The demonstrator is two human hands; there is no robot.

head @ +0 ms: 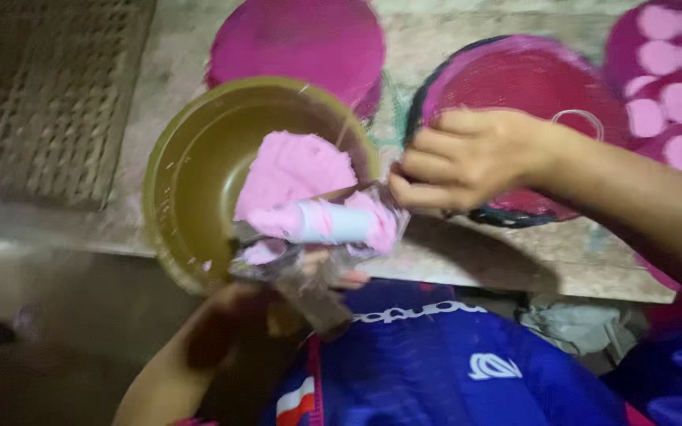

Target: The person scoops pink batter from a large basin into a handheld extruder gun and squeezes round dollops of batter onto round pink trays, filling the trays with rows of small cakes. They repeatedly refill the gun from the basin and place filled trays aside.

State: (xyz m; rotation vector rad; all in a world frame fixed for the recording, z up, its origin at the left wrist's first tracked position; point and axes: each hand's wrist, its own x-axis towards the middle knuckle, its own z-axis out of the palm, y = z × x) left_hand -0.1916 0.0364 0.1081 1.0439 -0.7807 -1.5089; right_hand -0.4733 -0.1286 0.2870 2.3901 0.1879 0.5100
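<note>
Gripping a clear bag [317, 252] of pink paste, both hands crowd the bowl's [175, 158] rim.

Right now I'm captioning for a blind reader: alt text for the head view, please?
Two bare hands work a clear bag of pink paste over an olive bowl: the left hand grips it below, the right hand pinches its edge.

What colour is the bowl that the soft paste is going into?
Olive green: the bowl shows clearly in the head view, with pink paste inside.
</note>
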